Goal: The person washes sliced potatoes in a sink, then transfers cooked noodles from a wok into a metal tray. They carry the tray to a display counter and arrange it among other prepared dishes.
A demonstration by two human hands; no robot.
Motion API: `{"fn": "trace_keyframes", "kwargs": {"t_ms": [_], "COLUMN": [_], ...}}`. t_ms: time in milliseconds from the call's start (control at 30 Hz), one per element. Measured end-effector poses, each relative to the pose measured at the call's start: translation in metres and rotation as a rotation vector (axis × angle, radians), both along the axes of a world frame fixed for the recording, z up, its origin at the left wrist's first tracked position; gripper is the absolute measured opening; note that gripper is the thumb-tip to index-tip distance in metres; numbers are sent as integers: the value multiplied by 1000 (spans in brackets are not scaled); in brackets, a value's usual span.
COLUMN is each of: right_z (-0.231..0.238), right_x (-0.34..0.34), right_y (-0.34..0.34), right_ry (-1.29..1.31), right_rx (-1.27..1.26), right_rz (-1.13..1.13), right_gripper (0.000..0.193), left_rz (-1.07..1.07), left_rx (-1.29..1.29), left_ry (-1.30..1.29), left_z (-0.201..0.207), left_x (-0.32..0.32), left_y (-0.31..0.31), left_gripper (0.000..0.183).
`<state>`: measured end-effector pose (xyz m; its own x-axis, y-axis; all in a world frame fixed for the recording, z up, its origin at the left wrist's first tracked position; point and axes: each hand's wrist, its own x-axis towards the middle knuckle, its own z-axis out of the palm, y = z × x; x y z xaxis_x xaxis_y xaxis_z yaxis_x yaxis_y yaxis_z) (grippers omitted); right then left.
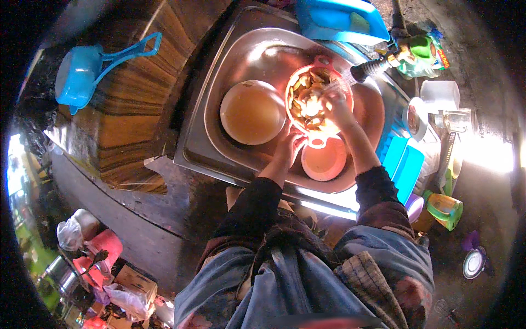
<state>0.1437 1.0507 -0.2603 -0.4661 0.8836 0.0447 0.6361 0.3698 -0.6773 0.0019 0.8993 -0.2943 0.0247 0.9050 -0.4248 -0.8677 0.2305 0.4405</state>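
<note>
A pink colander [316, 143] with two loop handles sits in the metal sink, full of pale brown and yellowish cut pieces [307, 94] that I cannot name for sure. My left hand [290, 145] has its fingers closed at the colander's near left rim. Inside it, my right hand [338, 112] is among the pieces, its fingers partly lost in glare. Water streams from a dark-tipped faucet [366, 70] onto the pieces. Left of the colander stands a wide bowl [224, 104] of cloudy brownish liquid. A smaller pinkish bowl [324, 177] lies just nearer than the colander.
The steel sink [241, 55] has raised edges. Beyond it sits a blue basin [342, 34]; a blue tray [404, 164] and clear containers [440, 96] stand to the right. A blue dipper [79, 77] rests on the wood-patterned counter [131, 126] at left.
</note>
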Motion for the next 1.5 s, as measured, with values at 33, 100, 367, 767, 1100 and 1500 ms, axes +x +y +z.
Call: {"fn": "trace_keyframes", "kwargs": {"t_ms": [33,100,367,767,1100,1500], "right_z": [-1,12,11,44,12,51], "right_x": [-3,5,-39,8,72,65], "right_y": [7,24,-56,19,22,37], "right_ry": [270,-236,-431,112,-553,-24], "right_rx": [-88,504,101,-309,-72,-267], "right_rz": [-138,-37,217,61,-87,-152], "right_gripper": [15,12,28,17,25,14], "left_rz": [-4,-7,-21,20,17,1], "left_rx": [-1,1,-7,-12,-41,4], "left_ry": [-1,-13,-30,-30,-28,-17], "left_z": [1,1,-11,-4,-9,-5], "left_x": [-1,-1,0,1,2,-1], "left_y": [0,0,-1,0,1,0], "left_gripper": [59,59,58,59,55,55]}}
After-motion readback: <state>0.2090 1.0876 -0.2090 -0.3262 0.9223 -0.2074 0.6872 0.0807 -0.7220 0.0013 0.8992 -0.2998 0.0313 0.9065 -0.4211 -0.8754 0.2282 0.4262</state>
